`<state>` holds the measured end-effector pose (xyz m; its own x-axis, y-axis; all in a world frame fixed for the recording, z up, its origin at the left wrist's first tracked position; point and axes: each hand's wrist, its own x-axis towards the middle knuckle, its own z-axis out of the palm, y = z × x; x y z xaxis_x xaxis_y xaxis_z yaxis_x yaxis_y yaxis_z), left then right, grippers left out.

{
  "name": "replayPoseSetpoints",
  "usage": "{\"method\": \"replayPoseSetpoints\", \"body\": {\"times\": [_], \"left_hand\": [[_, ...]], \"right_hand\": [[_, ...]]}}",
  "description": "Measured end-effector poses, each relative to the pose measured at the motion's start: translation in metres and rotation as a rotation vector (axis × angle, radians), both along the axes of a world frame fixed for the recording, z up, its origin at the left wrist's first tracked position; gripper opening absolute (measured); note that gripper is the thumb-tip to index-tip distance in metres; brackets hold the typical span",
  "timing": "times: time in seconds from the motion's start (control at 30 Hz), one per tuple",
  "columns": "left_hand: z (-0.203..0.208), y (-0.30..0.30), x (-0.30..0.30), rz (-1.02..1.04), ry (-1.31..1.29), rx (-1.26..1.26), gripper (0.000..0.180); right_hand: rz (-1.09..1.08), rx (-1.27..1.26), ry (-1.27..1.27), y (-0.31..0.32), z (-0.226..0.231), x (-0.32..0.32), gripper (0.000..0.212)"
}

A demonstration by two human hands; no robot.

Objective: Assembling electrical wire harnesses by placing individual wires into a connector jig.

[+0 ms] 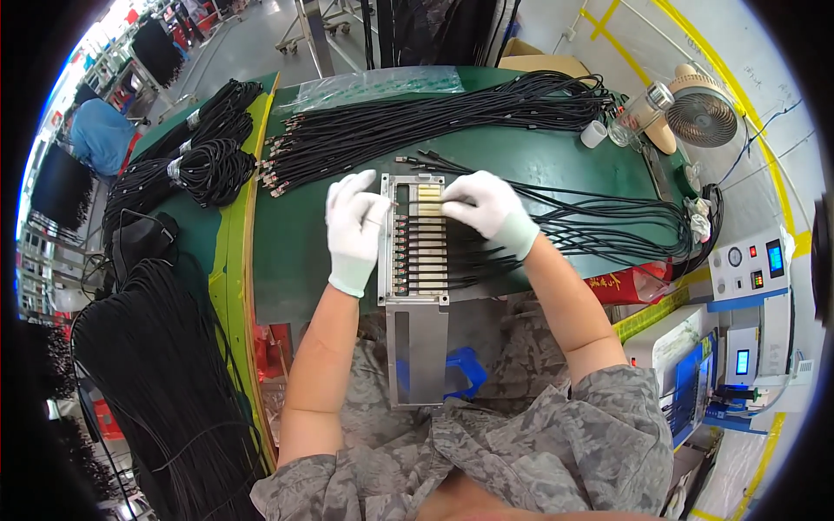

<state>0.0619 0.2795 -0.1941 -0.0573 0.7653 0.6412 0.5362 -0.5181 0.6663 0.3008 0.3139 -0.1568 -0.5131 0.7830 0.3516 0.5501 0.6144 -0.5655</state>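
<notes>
Fingers of the left hand (pixel 354 221) and right hand (pixel 491 208) stand narrow at the metal fixture (pixel 417 300), by the near edge of the desk (pixel 295 230); I cannot tell their grip. Trailing cables (pixel 599 208) crowd the right forearm (pixel 569 300); snagging could skew a plug (pixel 400 245). A cable bundle (pixel 434 113) lies beyond.

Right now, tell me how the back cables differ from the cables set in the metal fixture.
The back cables lie heaped in a thick pile; the set cables sit in a spaced row in the fixture. The back cables' plugs are scattered unevenly, while the set cables' plugs line up straight. Both groups are black, with plugs toward the left.
</notes>
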Motion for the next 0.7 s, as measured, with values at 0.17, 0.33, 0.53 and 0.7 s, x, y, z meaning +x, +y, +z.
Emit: {"method": "replayPoseSetpoints", "body": {"times": [0.17,0.33,0.53,0.7], "left_hand": [[-0.008,0.002,-0.004,0.149,0.109,-0.067,0.012],[-0.011,0.003,-0.003,0.16,0.185,-0.149,0.018],[-0.013,0.004,-0.006,0.12,0.185,-0.254,0.02],[-0.012,0.001,-0.003,0.08,0.149,-0.233,0.02]], "right_hand": [[-0.059,-0.058,0.073,-0.002,0.002,0.009,0.011],[-0.067,0.096,-0.127,0.004,0.0,0.018,0.009],[-0.112,0.016,-0.194,0.002,0.005,0.021,0.011],[-0.095,-0.031,-0.153,0.0,0.003,0.019,0.012]]}}
